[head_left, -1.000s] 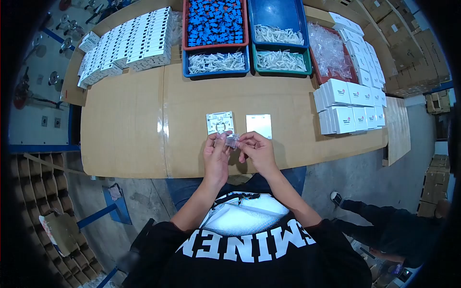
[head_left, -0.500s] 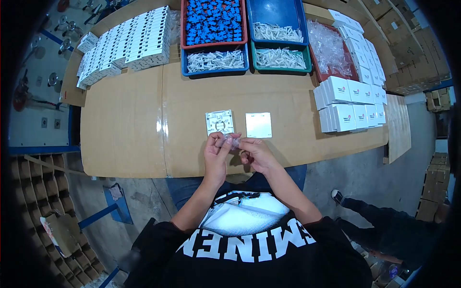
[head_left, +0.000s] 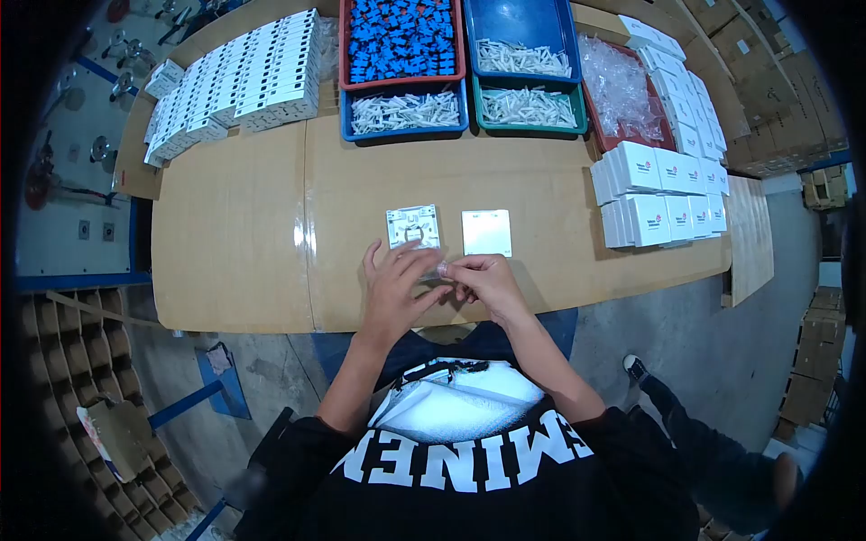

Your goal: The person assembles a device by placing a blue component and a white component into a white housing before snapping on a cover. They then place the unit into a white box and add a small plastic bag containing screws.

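Observation:
My right hand (head_left: pixel 490 287) pinches a small, crumpled piece of clear plastic (head_left: pixel 442 270), which looks like a little bag; whether anything is inside is too small to tell. Beside it, my left hand (head_left: pixel 395 287) has its fingers spread and holds nothing I can see. Just beyond the left fingertips lies a white square plate with an open, moulded face (head_left: pixel 413 225), partly covered by that hand. To its right a smooth white square plate (head_left: pixel 486 233) rests flat on the cardboard-topped table.
Along the back stand a red tray (head_left: pixel 344 54) of blue parts and blue (head_left: pixel 346 128) and green (head_left: pixel 528 132) trays of small white pieces. A red tray (head_left: pixel 669 135) holds clear bags. White boxes (head_left: pixel 648 219) stack right; white units (head_left: pixel 262 77) stand left. Another person's leg (head_left: pixel 672 401) shows.
My left hand has let go of the clear plastic and spread its fingers, moving slightly left. My right hand keeps its pinch. The other person at lower right has shifted.

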`<state>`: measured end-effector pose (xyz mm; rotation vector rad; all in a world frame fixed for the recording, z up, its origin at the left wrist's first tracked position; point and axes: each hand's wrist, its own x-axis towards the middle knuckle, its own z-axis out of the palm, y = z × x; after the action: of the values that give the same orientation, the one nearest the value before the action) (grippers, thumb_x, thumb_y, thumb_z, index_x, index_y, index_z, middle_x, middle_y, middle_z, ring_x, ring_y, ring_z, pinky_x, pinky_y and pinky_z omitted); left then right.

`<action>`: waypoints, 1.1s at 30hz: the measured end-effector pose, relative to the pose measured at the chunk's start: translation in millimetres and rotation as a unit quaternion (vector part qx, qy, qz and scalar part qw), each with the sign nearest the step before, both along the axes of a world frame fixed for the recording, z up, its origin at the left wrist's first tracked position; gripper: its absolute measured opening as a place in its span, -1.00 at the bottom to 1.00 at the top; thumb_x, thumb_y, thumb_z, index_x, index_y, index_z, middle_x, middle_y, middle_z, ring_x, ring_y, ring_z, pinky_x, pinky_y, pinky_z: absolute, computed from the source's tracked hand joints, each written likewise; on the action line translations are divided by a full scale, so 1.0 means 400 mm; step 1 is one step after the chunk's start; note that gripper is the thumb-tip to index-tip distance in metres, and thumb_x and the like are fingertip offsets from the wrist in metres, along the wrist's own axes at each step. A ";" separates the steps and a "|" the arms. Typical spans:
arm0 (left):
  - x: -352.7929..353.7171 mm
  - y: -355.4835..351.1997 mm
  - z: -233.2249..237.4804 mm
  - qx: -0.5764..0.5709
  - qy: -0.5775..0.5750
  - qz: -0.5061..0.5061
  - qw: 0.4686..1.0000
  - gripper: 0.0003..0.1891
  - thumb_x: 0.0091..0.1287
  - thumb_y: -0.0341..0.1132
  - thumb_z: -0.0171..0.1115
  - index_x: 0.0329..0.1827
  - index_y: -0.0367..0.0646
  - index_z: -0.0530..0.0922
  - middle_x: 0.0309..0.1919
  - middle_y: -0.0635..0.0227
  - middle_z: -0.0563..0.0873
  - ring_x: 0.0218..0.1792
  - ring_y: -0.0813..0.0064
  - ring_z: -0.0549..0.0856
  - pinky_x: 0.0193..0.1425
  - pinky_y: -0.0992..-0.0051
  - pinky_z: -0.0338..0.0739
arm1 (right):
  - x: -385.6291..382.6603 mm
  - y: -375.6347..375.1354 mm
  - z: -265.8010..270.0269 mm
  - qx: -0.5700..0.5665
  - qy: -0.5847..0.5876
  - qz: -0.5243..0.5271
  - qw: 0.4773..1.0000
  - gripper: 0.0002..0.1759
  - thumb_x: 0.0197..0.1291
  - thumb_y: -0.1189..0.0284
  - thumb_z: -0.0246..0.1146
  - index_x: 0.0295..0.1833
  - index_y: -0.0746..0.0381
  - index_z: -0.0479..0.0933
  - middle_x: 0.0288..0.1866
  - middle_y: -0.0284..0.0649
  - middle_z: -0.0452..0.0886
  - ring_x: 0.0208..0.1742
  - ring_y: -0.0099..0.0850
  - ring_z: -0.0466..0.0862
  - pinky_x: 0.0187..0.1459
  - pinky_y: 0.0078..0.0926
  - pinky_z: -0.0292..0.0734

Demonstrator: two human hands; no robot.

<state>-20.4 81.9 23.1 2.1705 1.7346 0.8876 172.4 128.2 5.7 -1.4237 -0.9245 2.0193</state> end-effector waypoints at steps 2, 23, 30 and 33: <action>-0.004 -0.004 -0.032 -0.027 -0.026 -0.018 0.999 -0.50 0.22 -0.16 0.60 0.24 0.03 0.72 0.06 0.43 0.81 0.21 0.41 0.73 0.63 -0.02 0.13 | -0.006 0.002 -0.004 0.029 -0.005 0.008 1.000 -0.78 0.35 0.31 0.51 -0.13 0.26 0.81 -0.44 -0.37 0.73 -0.53 -0.67 0.62 -0.53 -0.68 0.36; 0.037 -0.064 -0.193 -0.193 -0.412 0.037 0.890 -0.77 0.47 -0.44 0.36 0.14 -0.25 0.70 -0.10 0.35 0.79 -0.13 0.54 0.72 0.06 0.49 0.61 | 0.166 0.554 -0.014 0.417 -0.227 -0.047 0.879 -0.81 0.40 0.47 0.35 0.02 0.35 0.72 -0.16 -0.13 0.85 -0.15 -0.32 0.83 -0.11 -0.36 0.72; 0.035 -0.049 -0.198 -0.209 -0.474 0.036 0.855 -0.78 0.52 -0.44 0.34 0.16 -0.26 0.68 -0.12 0.40 0.77 -0.09 0.65 0.69 0.06 0.57 0.58 | 0.094 0.699 -0.006 0.503 -0.490 0.147 0.697 -0.80 0.27 0.44 0.33 -0.09 0.06 0.84 -0.05 -0.09 0.76 0.06 -0.08 0.77 0.07 -0.04 0.69; 0.032 -0.048 -0.202 -0.215 -0.467 0.038 0.857 -0.78 0.52 -0.45 0.34 0.17 -0.27 0.68 -0.10 0.40 0.77 -0.08 0.66 0.69 0.07 0.58 0.58 | 0.082 0.712 -0.019 0.546 -0.512 0.178 0.639 -0.79 0.25 0.43 0.35 -0.09 0.00 0.85 -0.06 -0.12 0.72 0.09 -0.09 0.75 0.07 -0.03 0.69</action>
<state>-7.7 62.8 -57.5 1.0698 1.3119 1.1544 205.0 412.8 -2.1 -1.4951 -2.4345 0.1889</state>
